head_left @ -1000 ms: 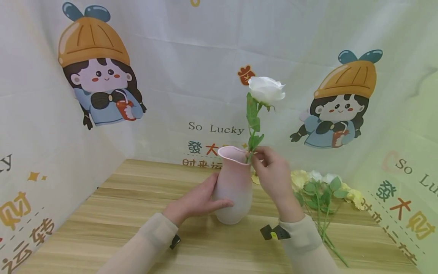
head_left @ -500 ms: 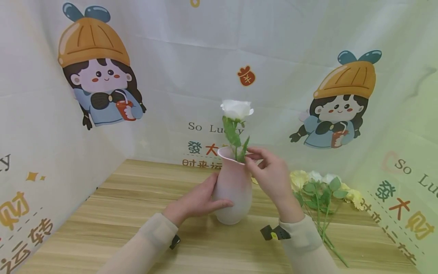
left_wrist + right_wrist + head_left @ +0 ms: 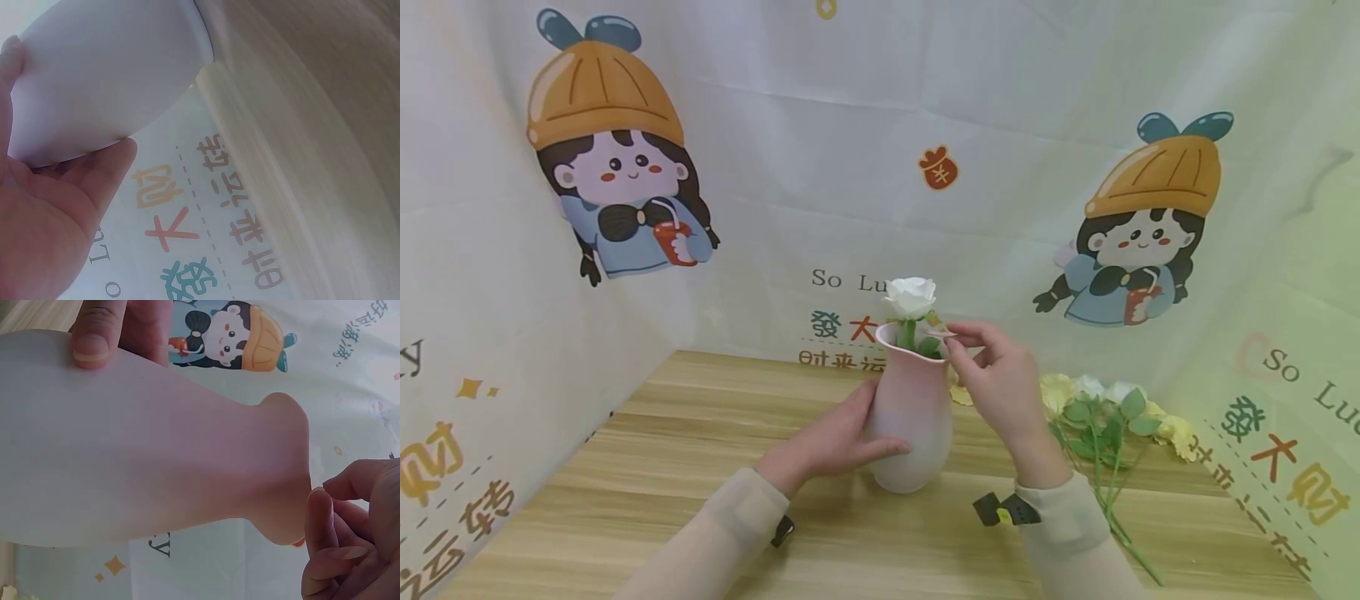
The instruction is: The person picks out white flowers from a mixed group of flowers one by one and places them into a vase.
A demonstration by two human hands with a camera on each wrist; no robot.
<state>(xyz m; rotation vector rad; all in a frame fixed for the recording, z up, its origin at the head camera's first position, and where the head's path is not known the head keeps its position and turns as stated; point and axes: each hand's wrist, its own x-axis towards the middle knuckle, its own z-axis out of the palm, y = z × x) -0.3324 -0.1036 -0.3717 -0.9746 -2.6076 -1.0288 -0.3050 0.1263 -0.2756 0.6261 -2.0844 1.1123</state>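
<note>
A tall vase (image 3: 913,417), pink at its wavy mouth and white lower down, stands upright on the table. My left hand (image 3: 831,437) grips its side, thumb across the front and fingers behind; the left wrist view shows the fingers under the pale vase wall (image 3: 112,81). A white rose (image 3: 912,297) stands in the vase, bloom just above the mouth, green leaves (image 3: 928,346) at the opening and lower stem hidden inside. My right hand (image 3: 1000,383) is at the right of the rim, fingers loosely bent; in the right wrist view its fingertips (image 3: 320,503) are right at the rim.
On the wooden table (image 3: 647,467), several more flowers, yellow blooms (image 3: 1057,392) and white blooms (image 3: 1123,390) with green stems (image 3: 1112,500), lie at the right. A printed cloth backdrop (image 3: 820,192) rises behind the table and on both sides.
The white rose has moved left over the vase mouth and down into it, from my right hand's pinch on its stem to standing inside. My left hand has stayed on the vase.
</note>
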